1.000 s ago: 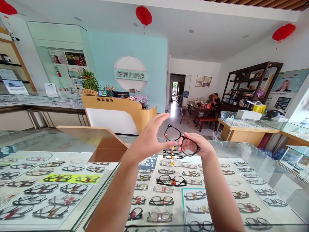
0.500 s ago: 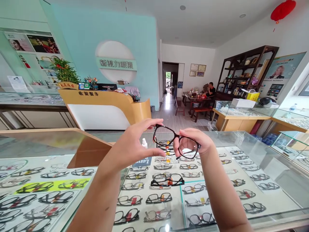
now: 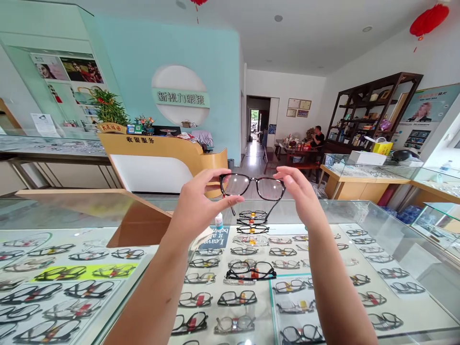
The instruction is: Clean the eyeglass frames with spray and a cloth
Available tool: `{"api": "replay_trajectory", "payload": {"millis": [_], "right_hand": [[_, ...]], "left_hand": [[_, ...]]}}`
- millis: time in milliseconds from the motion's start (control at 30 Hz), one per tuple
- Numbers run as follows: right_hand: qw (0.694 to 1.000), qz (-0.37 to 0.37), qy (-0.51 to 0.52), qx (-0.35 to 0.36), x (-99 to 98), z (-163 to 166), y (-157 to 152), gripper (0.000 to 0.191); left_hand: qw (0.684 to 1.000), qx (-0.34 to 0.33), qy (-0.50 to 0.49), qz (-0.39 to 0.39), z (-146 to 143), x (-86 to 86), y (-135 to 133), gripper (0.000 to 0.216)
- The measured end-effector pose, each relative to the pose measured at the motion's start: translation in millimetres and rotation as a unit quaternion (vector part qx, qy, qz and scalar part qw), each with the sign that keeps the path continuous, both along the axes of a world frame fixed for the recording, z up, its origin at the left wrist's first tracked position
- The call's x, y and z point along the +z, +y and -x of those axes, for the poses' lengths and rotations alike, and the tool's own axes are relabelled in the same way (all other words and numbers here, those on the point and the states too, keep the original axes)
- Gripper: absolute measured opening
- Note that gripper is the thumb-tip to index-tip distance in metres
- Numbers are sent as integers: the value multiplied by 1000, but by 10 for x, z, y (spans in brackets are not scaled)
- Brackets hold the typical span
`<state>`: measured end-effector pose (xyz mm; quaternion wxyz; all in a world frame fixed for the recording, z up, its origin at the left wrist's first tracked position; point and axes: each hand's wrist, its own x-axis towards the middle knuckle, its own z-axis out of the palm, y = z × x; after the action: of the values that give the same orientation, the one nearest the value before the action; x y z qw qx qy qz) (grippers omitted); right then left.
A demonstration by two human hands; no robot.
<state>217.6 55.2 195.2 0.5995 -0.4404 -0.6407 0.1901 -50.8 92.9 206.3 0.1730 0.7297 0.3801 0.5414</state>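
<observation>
I hold a pair of black-framed glasses [image 3: 253,186] level in front of me, above a glass display counter [image 3: 359,211]. My left hand [image 3: 201,201] pinches the left end of the frame between thumb and fingers. On the right end my right hand [image 3: 300,194] grips with its fingertips. The temples hang down and back toward me. Under the glass lie several rows of spectacle frames [image 3: 237,298]. One black pair [image 3: 250,271] rests on top of the glass below my hands.
A small white bottle [image 3: 219,221] stands on the counter beside a printed sign [image 3: 214,238]. A wooden reception desk [image 3: 161,160] is behind the counter. At the back right a person [image 3: 316,139] sits at a table. More glass showcases [image 3: 388,179] line the right side.
Both hands raised the glasses and turned them from tilted to level. My right hand shifted from wrapping the right lens to holding the frame's end with its fingertips.
</observation>
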Motion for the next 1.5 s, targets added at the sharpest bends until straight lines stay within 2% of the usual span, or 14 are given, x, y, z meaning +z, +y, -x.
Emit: {"api": "replay_trajectory", "payload": {"millis": [133,300,500,633,733,900,1100,1233,1500], "right_hand": [[993,-44,-90,-63,-31,107,-9,73],[983,-72,-134,-104,-61,174,43,67],[988,-80,-103,-88,-75,141,93,62],[994,-75,-63,-53,-75,102,102,62],[994,-73,-56,-56,-74,92,96,65],[995,-73,-43,-62,-74,99,89,74],[995,-63,-38,-60,-69,106,89,68],[997,-54,-29,-55,-60,115,71,68],[995,-38,-28,-85,-40,144,20,71]], "left_hand": [[998,21,-45,-33,-41,-49,121,74],[997,21,-64,-40,-71,-106,204,71],[996,-21,-81,-25,-86,-139,261,73],[994,-57,-95,-17,-80,-170,321,76],[991,-67,-117,-16,-75,-192,353,79],[987,-71,-145,-23,-86,-193,365,81],[984,-74,-161,-33,-131,-161,330,79],[986,-52,-153,-41,-166,-160,273,77],[990,-27,-130,-49,-198,-189,238,71]]}}
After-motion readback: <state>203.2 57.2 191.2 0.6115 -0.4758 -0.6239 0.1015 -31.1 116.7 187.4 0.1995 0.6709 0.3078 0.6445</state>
